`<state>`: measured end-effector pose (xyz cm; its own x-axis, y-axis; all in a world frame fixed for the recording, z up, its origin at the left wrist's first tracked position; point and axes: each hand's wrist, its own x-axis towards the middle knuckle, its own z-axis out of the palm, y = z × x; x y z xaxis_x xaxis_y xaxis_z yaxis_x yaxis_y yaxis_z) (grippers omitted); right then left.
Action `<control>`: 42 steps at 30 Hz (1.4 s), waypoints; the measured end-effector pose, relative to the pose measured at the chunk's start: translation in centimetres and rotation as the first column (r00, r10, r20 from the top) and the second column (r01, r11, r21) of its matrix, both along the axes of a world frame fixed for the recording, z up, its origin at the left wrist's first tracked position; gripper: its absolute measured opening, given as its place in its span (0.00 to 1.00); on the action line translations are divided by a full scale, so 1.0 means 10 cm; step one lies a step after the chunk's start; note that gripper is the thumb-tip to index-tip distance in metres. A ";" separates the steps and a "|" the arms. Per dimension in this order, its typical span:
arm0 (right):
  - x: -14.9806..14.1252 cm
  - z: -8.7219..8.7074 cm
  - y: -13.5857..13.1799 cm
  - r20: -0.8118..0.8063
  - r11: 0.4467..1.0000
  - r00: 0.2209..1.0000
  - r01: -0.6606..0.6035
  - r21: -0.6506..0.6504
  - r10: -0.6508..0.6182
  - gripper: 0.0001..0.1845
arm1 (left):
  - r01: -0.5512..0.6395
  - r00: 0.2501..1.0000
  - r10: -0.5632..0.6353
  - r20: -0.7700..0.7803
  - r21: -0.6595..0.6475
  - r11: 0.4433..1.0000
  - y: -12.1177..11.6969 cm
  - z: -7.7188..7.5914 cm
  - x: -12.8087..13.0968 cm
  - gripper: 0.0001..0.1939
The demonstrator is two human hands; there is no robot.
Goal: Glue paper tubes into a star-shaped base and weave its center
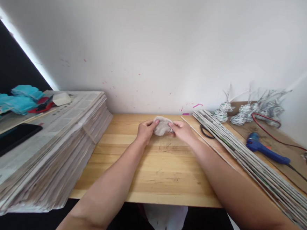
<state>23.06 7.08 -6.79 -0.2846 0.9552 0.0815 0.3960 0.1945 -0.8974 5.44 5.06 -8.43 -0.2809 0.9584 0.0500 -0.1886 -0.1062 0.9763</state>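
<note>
A small, crumpled piece of whitish-grey cloth (162, 127) is stretched between my two hands, just above the far part of the wooden table (162, 178). My left hand (145, 131) pinches its left edge, thumb on top. On the opposite edge, my right hand (181, 129) grips it with thumb and fingers closed. The fingertips behind the cloth are partly hidden. Right of my right hand lie a thin rolled-paper stick (206, 141) and the black handle loop (207, 131) of a tool, probably scissors.
A tall newspaper stack (81, 134) stands left, bearing a black phone (12, 142) and blue packets (20, 100). To the right lie a bundle of paper sticks (240, 152) and a blue glue gun (266, 151) with its cord. Woven paper figures (244, 114) stand near the wall.
</note>
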 end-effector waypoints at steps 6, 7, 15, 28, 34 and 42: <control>0.01 0.11 -0.05 0.221 0.934 0.951 0.135 0.331 -0.216 0.30 | -0.077 0.959 0.068 -0.275 -0.021 0.997 0.00 -0.04 -0.04 0.21; 0.01 0.11 -0.06 0.214 0.942 0.954 0.137 0.307 -0.208 0.32 | -0.080 0.949 0.069 -0.309 -0.026 0.996 0.00 -0.05 -0.05 0.22; 0.00 0.03 -0.03 -0.020 0.994 0.998 -0.061 0.093 0.063 0.21 | -0.049 0.953 0.055 -0.299 0.025 0.998 -0.02 -0.03 0.00 0.24; -0.05 -0.02 -0.01 -0.088 0.999 0.996 0.024 0.034 -0.021 0.10 | 0.095 0.930 -0.123 -0.346 -0.098 0.991 -0.12 0.07 0.03 0.26; -0.01 0.10 -0.12 0.144 0.971 0.980 0.105 0.212 -0.137 0.20 | 0.076 0.962 -0.098 -0.253 -0.097 0.992 -0.13 0.08 0.07 0.26; -0.10 -0.05 -0.08 0.035 0.987 0.992 -0.125 0.106 0.122 0.15 | 0.071 0.963 -0.077 -0.260 -0.032 0.997 -0.08 0.01 0.04 0.21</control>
